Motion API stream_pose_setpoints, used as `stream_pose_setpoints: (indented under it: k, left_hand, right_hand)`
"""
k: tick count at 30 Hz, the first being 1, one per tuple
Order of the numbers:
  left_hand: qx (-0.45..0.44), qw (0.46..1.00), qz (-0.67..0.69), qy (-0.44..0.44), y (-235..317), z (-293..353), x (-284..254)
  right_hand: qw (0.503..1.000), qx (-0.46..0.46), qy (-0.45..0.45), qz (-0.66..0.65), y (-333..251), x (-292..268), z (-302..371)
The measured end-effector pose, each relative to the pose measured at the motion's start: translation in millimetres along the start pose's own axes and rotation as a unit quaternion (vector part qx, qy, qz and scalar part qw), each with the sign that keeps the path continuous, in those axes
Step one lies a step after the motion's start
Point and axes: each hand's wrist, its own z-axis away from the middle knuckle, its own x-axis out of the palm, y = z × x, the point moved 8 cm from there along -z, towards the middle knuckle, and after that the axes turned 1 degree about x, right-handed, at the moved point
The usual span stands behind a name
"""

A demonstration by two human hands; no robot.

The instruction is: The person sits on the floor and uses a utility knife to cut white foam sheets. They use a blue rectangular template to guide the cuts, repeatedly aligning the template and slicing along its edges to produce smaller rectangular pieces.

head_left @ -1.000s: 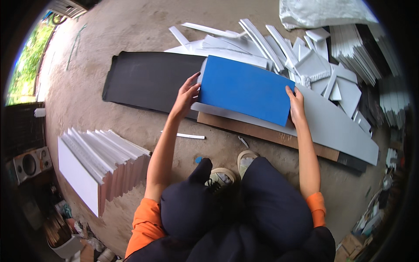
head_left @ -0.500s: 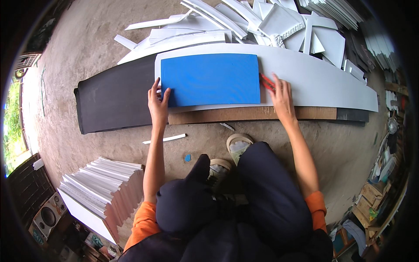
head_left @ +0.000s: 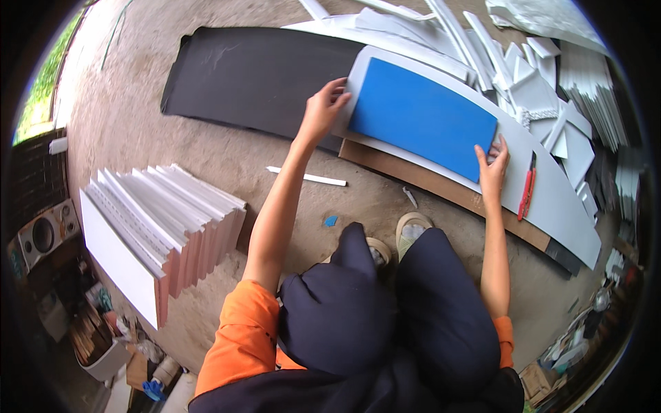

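1. Blue panel: flat on grey sheet, above wooden board.
2. Left hand: open, fingers at panel's left edge.
3. Right hand: open, pressing lower right corner.
4. Red cutter: beside right hand.

Both hands press a blue sheet (on a grey board).

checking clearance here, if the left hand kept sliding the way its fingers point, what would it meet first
The left hand points up and right, its fingers already at the pale board's left edge. Going on, it would likely meet the blue sheet first, lying on that board; depth is hard to judge.
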Motion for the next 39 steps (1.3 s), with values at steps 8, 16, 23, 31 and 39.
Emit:
stream_pose_setpoints:
  k: [8, 16, 23, 31, 39]
  left_hand:
    - [-0.059, 0.998, -0.036, -0.006, 0.8, 6.9, 8.7]
    - [-0.033, 0.996, -0.062, -0.053, 20.3, 14.2, 50.3]
    - [0.02, 0.996, -0.05, -0.072, 21.3, 18.9, 55.2]
    - [0.039, 0.997, -0.024, -0.067, 23.5, 23.6, 54.1]
    - [0.02, 0.998, -0.03, -0.059, 14.1, 34.6, 48.5]
  right_hand:
    - [0.997, 0.044, -0.028, 0.048, 7.6, 4.1, -11.0]
    - [0.994, 0.107, -0.015, 0.028, 51.2, -28.0, -12.7]
    - [0.994, 0.105, -0.015, 0.011, 40.1, -25.8, -9.4]
    - [0.994, 0.105, -0.01, 0.035, 38.4, -28.1, 0.5]
    - [0.988, 0.13, 0.005, 0.081, 31.3, -18.3, 13.8]
